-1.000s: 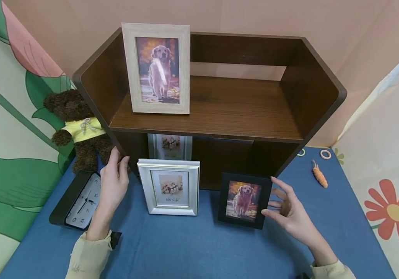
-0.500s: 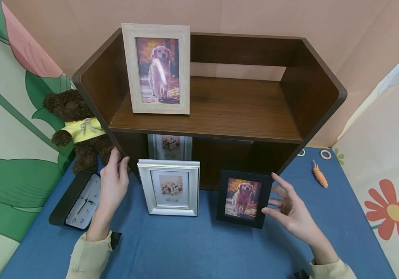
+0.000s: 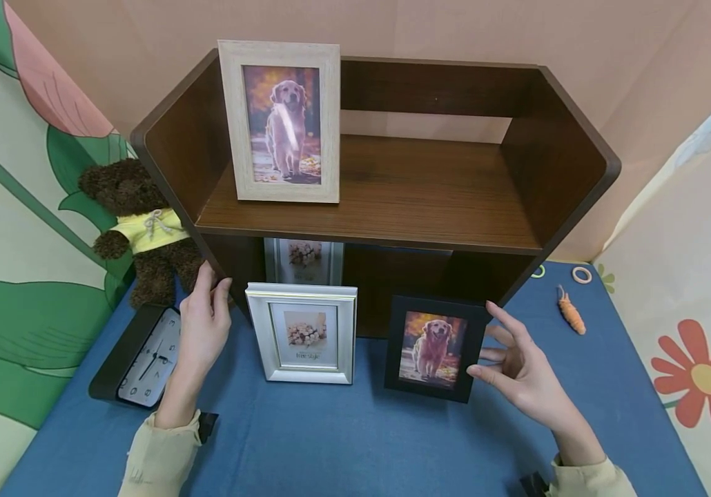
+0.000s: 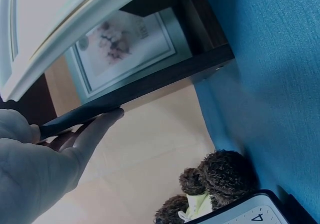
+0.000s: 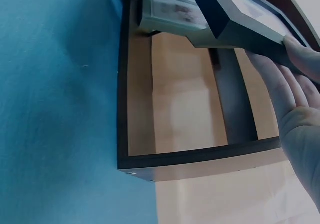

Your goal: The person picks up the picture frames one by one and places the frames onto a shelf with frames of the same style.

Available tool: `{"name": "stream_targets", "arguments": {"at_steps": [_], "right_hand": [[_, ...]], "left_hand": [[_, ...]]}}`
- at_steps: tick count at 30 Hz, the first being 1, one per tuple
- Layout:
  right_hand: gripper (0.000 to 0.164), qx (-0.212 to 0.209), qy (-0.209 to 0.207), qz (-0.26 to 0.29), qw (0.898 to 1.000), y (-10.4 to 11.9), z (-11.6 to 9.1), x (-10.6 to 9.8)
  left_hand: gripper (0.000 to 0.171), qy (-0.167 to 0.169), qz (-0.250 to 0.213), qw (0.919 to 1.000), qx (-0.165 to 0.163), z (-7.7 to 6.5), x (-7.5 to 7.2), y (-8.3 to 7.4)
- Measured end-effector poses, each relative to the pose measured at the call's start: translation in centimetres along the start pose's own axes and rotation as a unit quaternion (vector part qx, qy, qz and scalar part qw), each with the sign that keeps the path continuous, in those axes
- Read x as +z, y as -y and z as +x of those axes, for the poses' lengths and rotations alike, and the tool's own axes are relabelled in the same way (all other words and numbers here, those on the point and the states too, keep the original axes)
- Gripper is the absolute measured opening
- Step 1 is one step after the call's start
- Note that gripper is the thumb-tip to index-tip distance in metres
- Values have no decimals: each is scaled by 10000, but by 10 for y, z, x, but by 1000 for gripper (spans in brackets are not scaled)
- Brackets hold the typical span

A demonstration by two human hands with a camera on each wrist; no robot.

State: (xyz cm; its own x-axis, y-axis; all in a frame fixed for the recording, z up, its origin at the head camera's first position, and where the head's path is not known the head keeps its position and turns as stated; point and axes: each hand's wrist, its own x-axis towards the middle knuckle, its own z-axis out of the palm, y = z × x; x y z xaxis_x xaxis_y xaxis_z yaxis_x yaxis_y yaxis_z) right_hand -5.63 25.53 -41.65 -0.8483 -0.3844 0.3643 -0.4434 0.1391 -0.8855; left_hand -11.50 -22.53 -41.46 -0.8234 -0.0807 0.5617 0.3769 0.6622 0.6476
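Observation:
My right hand (image 3: 520, 373) pinches the right edge of a small black photo frame (image 3: 395, 345) with a dog picture. The frame is tilted and held in front of the shelf's lower level; the right wrist view shows thumb and fingers on its edge. My left hand (image 3: 202, 324) grips the front edge of the dark brown shelf's (image 3: 436, 186) left side panel, as the left wrist view also shows. Between the hands a silver photo frame (image 3: 346, 338) stands on the blue cloth. Another silver-grey frame (image 3: 273, 262) stands inside the lower level, partly hidden by the upper board.
A whitish wood frame (image 3: 333, 124) stands on the upper level at left. Left of the shelf are a brown teddy bear (image 3: 157, 231) and a black clock (image 3: 150, 355). An orange carrot-shaped toy (image 3: 571, 310) and a ring (image 3: 582, 275) lie to the right.
My right hand has raised the black photo frame slightly and tilted it a little, shifting it toward the shelf. The left hand has stayed on the side panel.

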Motion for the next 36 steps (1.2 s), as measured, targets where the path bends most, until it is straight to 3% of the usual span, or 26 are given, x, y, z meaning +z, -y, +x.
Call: {"name": "stream_targets", "arguments": {"at_steps": [11, 27, 36], "right_hand": [[108, -67, -39, -75, 9999, 10, 6, 3], [109, -301, -14, 220, 9993, 15, 13, 2], [107, -753, 27, 654, 9950, 17, 19, -4]], "left_hand": [[37, 50, -32, 9999, -95, 0, 0, 2], [38, 80, -84, 9998, -171, 0, 0, 1], [38, -42, -50, 10000, -11, -1, 0, 0]]}}
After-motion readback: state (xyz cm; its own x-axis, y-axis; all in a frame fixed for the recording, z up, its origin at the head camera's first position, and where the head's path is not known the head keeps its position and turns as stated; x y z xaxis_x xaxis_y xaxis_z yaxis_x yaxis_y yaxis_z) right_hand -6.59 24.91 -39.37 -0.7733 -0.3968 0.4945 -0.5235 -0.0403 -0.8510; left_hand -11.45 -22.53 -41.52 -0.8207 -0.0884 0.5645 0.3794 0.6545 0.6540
